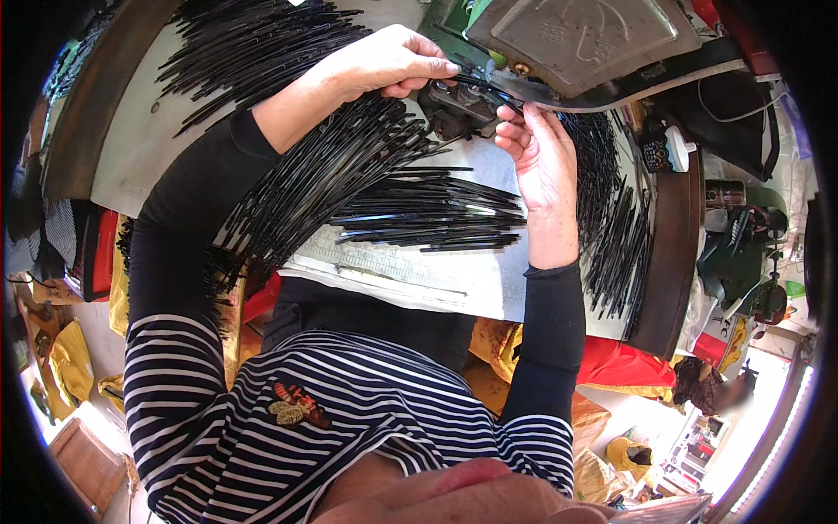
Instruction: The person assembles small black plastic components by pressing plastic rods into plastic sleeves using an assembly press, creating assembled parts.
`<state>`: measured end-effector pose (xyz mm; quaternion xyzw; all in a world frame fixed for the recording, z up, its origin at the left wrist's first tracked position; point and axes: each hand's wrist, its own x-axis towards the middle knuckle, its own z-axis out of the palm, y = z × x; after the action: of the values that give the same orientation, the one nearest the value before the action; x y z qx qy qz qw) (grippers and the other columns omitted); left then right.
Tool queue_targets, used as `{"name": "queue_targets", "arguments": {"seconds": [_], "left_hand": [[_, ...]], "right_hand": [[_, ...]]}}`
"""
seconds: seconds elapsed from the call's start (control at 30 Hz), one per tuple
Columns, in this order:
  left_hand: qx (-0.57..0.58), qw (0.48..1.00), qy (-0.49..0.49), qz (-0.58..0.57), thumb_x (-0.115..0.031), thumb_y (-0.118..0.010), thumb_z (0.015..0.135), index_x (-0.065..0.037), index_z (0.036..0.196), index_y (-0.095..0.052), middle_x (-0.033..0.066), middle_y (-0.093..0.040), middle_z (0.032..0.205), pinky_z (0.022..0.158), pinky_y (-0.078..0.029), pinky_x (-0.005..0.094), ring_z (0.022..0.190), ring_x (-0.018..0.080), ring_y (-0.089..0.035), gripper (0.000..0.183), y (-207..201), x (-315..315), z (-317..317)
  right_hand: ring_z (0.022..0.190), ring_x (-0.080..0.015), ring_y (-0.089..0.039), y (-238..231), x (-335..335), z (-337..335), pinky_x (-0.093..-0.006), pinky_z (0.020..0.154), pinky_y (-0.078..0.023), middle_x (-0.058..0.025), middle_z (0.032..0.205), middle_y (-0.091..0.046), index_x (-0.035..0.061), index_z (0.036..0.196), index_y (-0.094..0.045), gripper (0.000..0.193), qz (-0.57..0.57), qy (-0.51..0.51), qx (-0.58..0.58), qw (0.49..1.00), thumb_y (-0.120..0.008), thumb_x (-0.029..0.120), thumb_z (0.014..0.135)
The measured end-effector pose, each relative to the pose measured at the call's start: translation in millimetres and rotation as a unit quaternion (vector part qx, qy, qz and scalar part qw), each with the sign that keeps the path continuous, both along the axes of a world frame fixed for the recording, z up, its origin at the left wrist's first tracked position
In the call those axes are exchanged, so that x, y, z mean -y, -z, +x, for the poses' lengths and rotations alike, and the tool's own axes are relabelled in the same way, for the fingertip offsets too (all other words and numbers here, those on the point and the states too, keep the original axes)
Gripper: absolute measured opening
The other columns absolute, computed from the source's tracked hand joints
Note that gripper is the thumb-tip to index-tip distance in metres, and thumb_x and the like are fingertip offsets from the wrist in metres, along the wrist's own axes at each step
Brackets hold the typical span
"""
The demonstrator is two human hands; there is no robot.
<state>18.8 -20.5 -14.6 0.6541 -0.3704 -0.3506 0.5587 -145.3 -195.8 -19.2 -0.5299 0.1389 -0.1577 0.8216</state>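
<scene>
At the far middle of the table, both hands are raised close to a grey metal machine (580,44). My left hand (410,65) pinches one end of a thin black rod (480,85) between thumb and fingers. Toward the rod's other end, my right hand (543,148) has thumb and forefinger closed on it, its other fingers loosely curled. The rod passes just in front of a small dark metal fixture (467,106) on the machine. Below my hands lies a bundle of similar black rods (436,210), and a larger heap of rods (323,179) lies under my left forearm.
Another heap of rods (262,52) covers the far left of the pale table (131,144). More rods (620,253) lie along the right side, inside a brown raised edge (668,262). A patterned cup (668,150) and a green machine (742,253) stand farther right.
</scene>
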Motion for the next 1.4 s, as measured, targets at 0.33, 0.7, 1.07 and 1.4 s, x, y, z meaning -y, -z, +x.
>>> {"name": "queue_targets", "arguments": {"seconds": [0.33, 0.7, 1.07, 1.4], "left_hand": [[0.005, 1.0, -0.005, 0.022, -0.034, -0.063, 0.085, 0.001, 0.088, -0.062, -0.0072, -0.037, 0.051, 0.038, -0.021, 0.0193, 0.042, 0.0015, -0.03, 0.035, -7.9, -1.4, -3.2], [-0.025, 0.999, 0.033, 0.03, -0.027, -0.061, 0.086, 0.005, 0.093, -0.063, -0.0079, -0.035, 0.049, 0.036, -0.019, 0.0175, 0.04, 0.0001, -0.028, 0.033, -12.6, -7.7, 0.9], [0.049, 0.986, 0.135, 0.08, -0.03, -0.061, 0.086, 0.005, 0.091, -0.063, -0.0057, -0.038, 0.048, 0.036, -0.025, 0.0188, 0.039, 0.0027, -0.032, 0.035, -15.4, -8.5, -19.6], [0.49, 0.852, 0.104, 0.15, -0.028, -0.069, 0.069, -0.002, 0.069, -0.067, 0.0094, -0.06, 0.056, 0.051, -0.047, 0.0297, 0.049, 0.021, -0.058, 0.026, -17.0, -18.2, -28.7]], "right_hand": [[0.071, -0.0219, -0.065, 10.7, 13.7, 3.5, -0.0302, 0.062, -0.057, -0.0205, 0.09, -0.063, -0.0028, 0.104, -0.054, 0.022, 0.06, -0.027, 0.001, 0.998, -0.054, 0.012, 0.088], [0.07, -0.0199, -0.063, 2.2, 6.6, -2.9, -0.0297, 0.064, -0.055, -0.0142, 0.088, -0.063, -0.0018, 0.099, -0.056, 0.018, 0.008, 0.025, 0.015, 1.0, -0.057, 0.012, 0.087], [0.078, -0.0208, -0.062, -24.0, -38.8, -14.6, -0.0271, 0.073, -0.047, -0.012, 0.088, -0.066, 0.0019, 0.095, -0.065, 0.022, -0.622, -0.056, -0.043, 0.78, -0.068, 0.012, 0.075], [0.054, -0.0031, -0.047, -36.9, -18.9, -22.8, -0.0204, 0.051, -0.037, 0.0003, 0.061, -0.06, 0.0009, 0.096, -0.066, 0.018, -0.542, -0.135, -0.134, 0.819, -0.059, 0.012, 0.084]]}}
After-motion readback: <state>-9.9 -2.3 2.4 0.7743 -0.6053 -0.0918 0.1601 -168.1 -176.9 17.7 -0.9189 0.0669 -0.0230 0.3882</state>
